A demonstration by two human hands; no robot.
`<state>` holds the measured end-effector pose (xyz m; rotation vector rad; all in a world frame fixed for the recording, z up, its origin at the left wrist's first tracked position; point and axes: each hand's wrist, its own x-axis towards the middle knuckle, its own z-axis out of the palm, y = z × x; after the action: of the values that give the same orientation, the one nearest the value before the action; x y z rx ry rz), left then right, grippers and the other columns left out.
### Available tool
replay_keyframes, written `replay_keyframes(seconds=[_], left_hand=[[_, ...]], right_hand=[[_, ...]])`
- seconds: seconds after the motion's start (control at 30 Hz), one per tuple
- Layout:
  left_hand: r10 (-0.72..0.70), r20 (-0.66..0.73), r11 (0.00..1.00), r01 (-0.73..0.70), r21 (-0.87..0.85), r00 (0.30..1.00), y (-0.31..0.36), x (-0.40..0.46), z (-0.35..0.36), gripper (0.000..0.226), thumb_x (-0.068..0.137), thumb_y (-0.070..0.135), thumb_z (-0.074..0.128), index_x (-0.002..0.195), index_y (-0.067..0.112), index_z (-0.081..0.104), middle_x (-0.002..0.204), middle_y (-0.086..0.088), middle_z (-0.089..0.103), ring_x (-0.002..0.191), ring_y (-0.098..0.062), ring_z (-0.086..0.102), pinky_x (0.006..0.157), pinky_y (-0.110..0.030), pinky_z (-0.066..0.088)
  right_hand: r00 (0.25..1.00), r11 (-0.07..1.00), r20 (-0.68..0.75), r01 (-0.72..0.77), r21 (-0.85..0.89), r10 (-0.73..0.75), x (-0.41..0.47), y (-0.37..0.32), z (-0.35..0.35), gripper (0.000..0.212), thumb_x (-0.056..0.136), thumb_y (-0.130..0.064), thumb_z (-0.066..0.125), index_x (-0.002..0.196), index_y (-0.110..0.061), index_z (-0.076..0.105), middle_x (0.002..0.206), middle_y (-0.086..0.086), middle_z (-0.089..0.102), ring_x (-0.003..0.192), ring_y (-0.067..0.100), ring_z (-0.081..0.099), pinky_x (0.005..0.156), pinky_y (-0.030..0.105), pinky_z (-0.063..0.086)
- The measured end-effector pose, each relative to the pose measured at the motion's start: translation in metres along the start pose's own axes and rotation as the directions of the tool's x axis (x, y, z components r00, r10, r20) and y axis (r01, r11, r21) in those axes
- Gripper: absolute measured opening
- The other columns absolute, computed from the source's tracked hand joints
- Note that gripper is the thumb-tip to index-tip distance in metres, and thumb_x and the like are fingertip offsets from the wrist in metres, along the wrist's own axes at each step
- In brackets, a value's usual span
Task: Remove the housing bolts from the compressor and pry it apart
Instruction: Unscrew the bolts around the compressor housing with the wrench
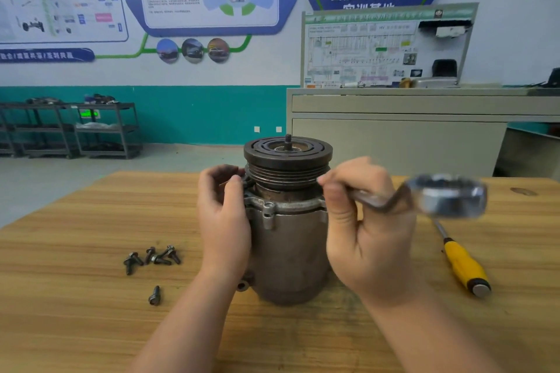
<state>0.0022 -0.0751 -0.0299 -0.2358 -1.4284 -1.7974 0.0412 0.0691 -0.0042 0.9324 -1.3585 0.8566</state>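
Compressor (288,221) upright mid-desk (75,312), pulley end up. Six bolts (151,257) already out, lying loose to its left. My left hand (224,221) curls against the housing flange, seemingly pinching another bolt there. Right hand (366,230) grips the offset wrench (424,197). Housing still together; prying remains, yellow-handled screwdriver (463,263) waiting on the right.

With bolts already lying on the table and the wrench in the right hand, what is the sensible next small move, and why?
Probably lift out the bolt the left hand pinches at the compressor flange and lay it by the loose bolts. The right hand holds the wrench off the housing, so loosening looks finished there.
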Motion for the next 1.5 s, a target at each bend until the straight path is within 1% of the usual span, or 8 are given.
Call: replay_keyframes(seconds=[0.13, 0.23, 0.47, 0.57, 0.8, 1.07, 1.33, 1.5], left_hand=[[0.004, 0.02, 1.0, -0.005, 0.021, 1.0, -0.001, 0.0, -0.001, 0.012, 0.097, 0.01, 0.046, 0.1, 0.015, 0.056, 0.094, 0.0, 0.062, 0.08, 0.002, 0.059, 0.07, -0.01, 0.047], [0.012, 0.013, 1.0, -0.012, 0.022, 1.0, 0.0, -0.001, -0.001, 0.014, 0.098, 0.007, 0.046, 0.098, 0.016, 0.057, 0.091, 0.003, 0.061, 0.077, 0.006, 0.058, 0.068, -0.008, 0.045], [0.001, 0.01, 1.0, 0.0, -0.023, 1.0, 0.002, -0.001, 0.0, 0.013, 0.084, 0.024, 0.048, 0.092, 0.019, 0.057, 0.085, 0.007, 0.061, 0.076, 0.004, 0.058, 0.068, -0.009, 0.045], [0.0, 0.013, 1.0, 0.001, -0.022, 1.0, 0.001, 0.0, -0.001, 0.014, 0.084, 0.025, 0.048, 0.093, 0.02, 0.057, 0.087, 0.007, 0.061, 0.078, 0.003, 0.058, 0.069, -0.009, 0.045], [0.0, 0.028, 1.0, 0.0, -0.023, 1.0, 0.001, 0.0, -0.001, 0.011, 0.087, 0.021, 0.048, 0.093, 0.019, 0.057, 0.089, 0.004, 0.061, 0.078, 0.002, 0.058, 0.07, -0.011, 0.046], [-0.013, 0.019, 1.0, 0.014, -0.026, 1.0, 0.001, 0.001, -0.001, 0.016, 0.083, 0.027, 0.048, 0.094, 0.02, 0.057, 0.088, 0.005, 0.062, 0.078, 0.001, 0.059, 0.069, -0.012, 0.047], [0.034, -0.014, 0.999, -0.033, 0.023, 0.999, -0.002, 0.003, 0.0, 0.017, 0.093, 0.006, 0.052, 0.089, 0.023, 0.055, 0.085, 0.007, 0.06, 0.074, 0.005, 0.058, 0.067, -0.01, 0.045], [-0.017, 0.016, 1.0, 0.017, -0.019, 1.0, 0.002, 0.0, -0.001, 0.017, 0.083, 0.026, 0.048, 0.096, 0.018, 0.057, 0.092, 0.002, 0.062, 0.081, -0.001, 0.059, 0.073, -0.013, 0.047]], right_hand=[[0.944, 0.969, -0.252, -0.169, 0.178, 0.211, -0.002, 0.0, 0.006, 0.019, 0.105, -0.03, 0.033, 0.092, -0.024, 0.046, 0.074, 0.011, 0.056, 0.05, 0.016, 0.046, 0.052, 0.023, 0.038], [0.696, 0.782, -0.387, -0.43, 0.451, 0.605, 0.004, 0.007, 0.004, 0.023, 0.103, -0.031, 0.029, 0.087, -0.02, 0.04, 0.063, 0.003, 0.062, 0.036, 0.015, 0.039, 0.04, 0.017, 0.032], [0.184, -0.07, 0.27, -0.694, 0.717, 0.945, 0.017, 0.048, -0.018, 0.029, 0.105, -0.026, 0.033, 0.095, -0.009, 0.054, 0.06, 0.004, 0.067, 0.044, 0.01, 0.057, 0.045, 0.019, 0.048], [0.217, -0.059, 0.213, -0.554, 0.83, 0.953, 0.018, 0.049, -0.023, 0.03, 0.105, -0.027, 0.035, 0.088, -0.011, 0.053, 0.063, 0.006, 0.068, 0.047, 0.011, 0.06, 0.048, 0.021, 0.051], [0.532, 0.613, -0.307, -0.647, 0.454, 0.789, 0.02, 0.028, -0.017, 0.024, 0.105, -0.029, 0.036, 0.083, -0.021, 0.042, 0.065, 0.003, 0.069, 0.039, 0.012, 0.054, 0.047, 0.023, 0.046], [0.948, 0.966, -0.185, -0.25, 0.064, 0.257, 0.01, 0.003, -0.007, 0.018, 0.101, -0.038, 0.043, 0.085, -0.031, 0.046, 0.07, 0.01, 0.062, 0.049, 0.019, 0.055, 0.048, 0.035, 0.047], [0.996, 0.994, -0.054, 0.073, -0.075, -0.078, -0.008, -0.001, 0.008, 0.025, 0.101, -0.028, 0.046, 0.087, -0.009, 0.052, 0.071, 0.012, 0.058, 0.065, 0.017, 0.051, 0.059, 0.024, 0.043], [0.821, 0.888, -0.387, -0.282, 0.363, 0.419, -0.005, 0.0, 0.009, 0.029, 0.104, -0.029, 0.032, 0.082, -0.015, 0.044, 0.069, 0.005, 0.06, 0.043, 0.016, 0.044, 0.045, 0.024, 0.036]])
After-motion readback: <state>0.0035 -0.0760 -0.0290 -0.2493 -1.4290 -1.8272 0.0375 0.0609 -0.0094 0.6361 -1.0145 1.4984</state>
